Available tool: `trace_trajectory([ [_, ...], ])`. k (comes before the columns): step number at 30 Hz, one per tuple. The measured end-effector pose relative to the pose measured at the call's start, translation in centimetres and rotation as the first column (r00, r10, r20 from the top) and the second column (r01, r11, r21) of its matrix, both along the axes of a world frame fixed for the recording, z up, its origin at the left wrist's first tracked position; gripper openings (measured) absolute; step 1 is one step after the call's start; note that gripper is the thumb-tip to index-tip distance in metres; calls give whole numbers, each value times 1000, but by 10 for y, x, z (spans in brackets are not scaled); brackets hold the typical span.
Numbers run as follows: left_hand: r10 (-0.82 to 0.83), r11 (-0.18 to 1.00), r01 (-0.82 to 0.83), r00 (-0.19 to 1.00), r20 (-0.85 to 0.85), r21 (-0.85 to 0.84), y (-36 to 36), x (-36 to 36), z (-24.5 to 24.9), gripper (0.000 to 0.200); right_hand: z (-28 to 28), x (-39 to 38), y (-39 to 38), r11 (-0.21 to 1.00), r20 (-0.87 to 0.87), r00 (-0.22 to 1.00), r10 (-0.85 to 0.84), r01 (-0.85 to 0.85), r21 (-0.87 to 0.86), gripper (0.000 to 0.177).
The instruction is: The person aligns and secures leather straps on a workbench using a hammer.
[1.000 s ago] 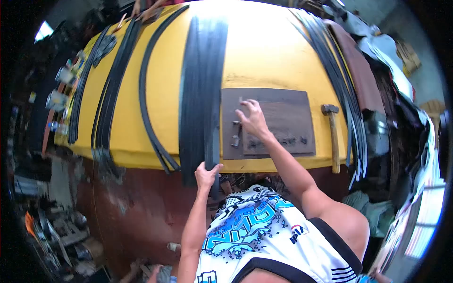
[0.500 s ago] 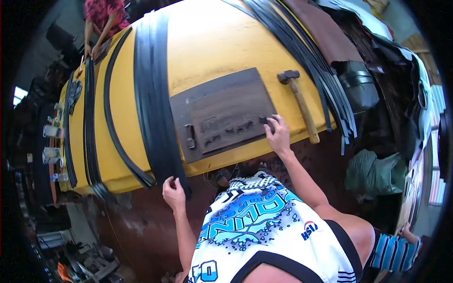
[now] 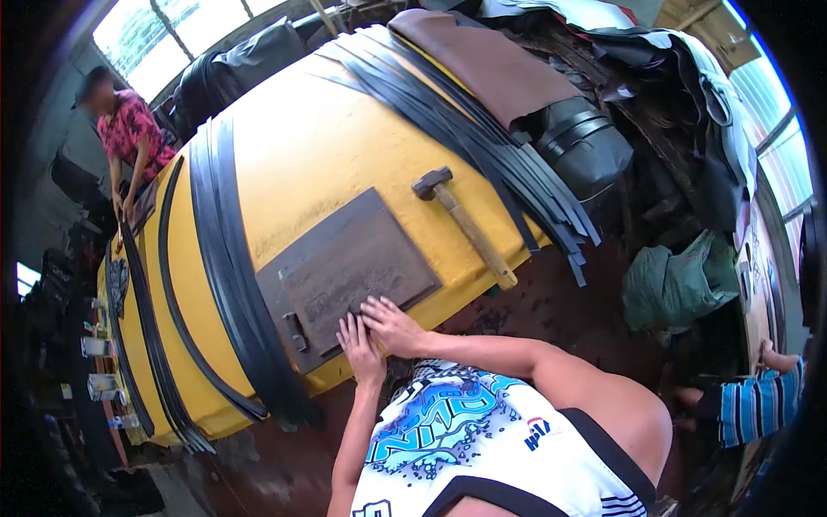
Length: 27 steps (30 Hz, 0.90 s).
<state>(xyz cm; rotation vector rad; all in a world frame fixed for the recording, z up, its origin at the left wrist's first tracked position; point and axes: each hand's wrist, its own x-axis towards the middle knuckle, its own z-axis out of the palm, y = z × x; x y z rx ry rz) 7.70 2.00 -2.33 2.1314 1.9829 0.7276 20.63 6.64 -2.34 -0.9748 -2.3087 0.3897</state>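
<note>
Daylight enters through the window (image 3: 133, 39) at upper left, overexposed. Table (image 3: 293, 129) bright; glare washes out its far end. Floor (image 3: 551, 302) dim. Fisheye distortion bows straight edges; corners black. Left periphery dark, detail lost.

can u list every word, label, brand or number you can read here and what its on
Perhaps "OLIN", upside down: large blue lettering on the shirt; the full word is lost in folds.
Small chest logo: letters there, too blurred to read surely.
Mark at the shirt's lower left: cut off, unreadable.
Containers along the table's far left: any labels too small to read.
Boards, hammer, black strips: none seen.
</note>
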Motion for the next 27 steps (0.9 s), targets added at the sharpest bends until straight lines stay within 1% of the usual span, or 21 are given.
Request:
trace_trajectory([
  [2,-181,983,181,981,66,-1,-22,0,6,42,3,21,-18,992,-70,993,90,-96,-86,29],
  [3,-223,975,224,973,65,-6,-32,2,11,41,7,32,-26,974,-85,984,156,-167,-150,25],
  [5,-223,962,249,953,204,-110,-47,0,9,42,8,49,-35,949,-218,961,169,-219,-229,19],
  [6,-229,962,253,953,200,-104,-44,5,12,42,11,60,-35,968,-192,972,135,-170,-183,16],
  [7,-145,983,163,972,186,-88,-43,9,14,44,13,68,-31,970,-194,972,132,-167,-179,16],
  [8,-60,995,74,983,174,-73,-40,16,20,46,16,77,-24,985,-226,973,39,-75,-156,15],
  [9,-65,994,78,983,172,-74,-29,21,24,46,25,87,-16,990,-259,964,-54,19,-137,14],
  [10,-13,1000,12,994,109,6,-14,26,29,48,34,101,-3,991,-296,948,-115,88,-105,11],
  [11,45,995,-50,998,52,91,-1,31,32,50,43,115,8,971,-332,914,-234,205,-121,8],
  [12,42,995,-47,998,55,92,10,34,29,50,53,135,21,945,-309,893,-326,306,-114,7],
  [14,75,997,-75,996,-42,-5,25,35,15,54,46,181,54,831,-298,800,-522,555,33,7],
  [16,27,1000,-28,999,-44,-6,21,38,10,54,56,231,73,662,-243,674,-698,736,142,9],
  [17,-22,1000,22,999,-47,-10,17,39,8,54,56,256,80,590,-187,596,-781,802,92,13],
  [18,-63,998,63,998,-12,28,8,43,11,48,52,280,86,529,-181,542,-821,840,118,17],
  [19,-73,997,73,997,-14,31,-4,46,13,48,55,298,85,425,-136,453,-881,885,190,19],
  [20,-142,989,141,990,13,44,-16,47,16,43,46,318,88,348,-96,376,-922,910,228,20],
  [21,-210,977,208,977,40,58,-24,49,18,38,43,332,87,297,-75,316,-946,934,197,20],
  [22,-217,975,214,975,39,60,-31,52,20,38,38,344,86,325,-36,336,-941,929,176,20],
  [24,-183,983,174,968,174,65,-39,59,22,30,38,354,87,356,1,361,-933,921,159,20],
  [26,-153,987,141,969,195,74,-36,65,22,29,40,355,89,452,160,441,-883,891,38,22],
  [27,-125,991,110,969,213,83,-34,68,22,28,41,354,90,456,155,445,-882,889,43,22],
])
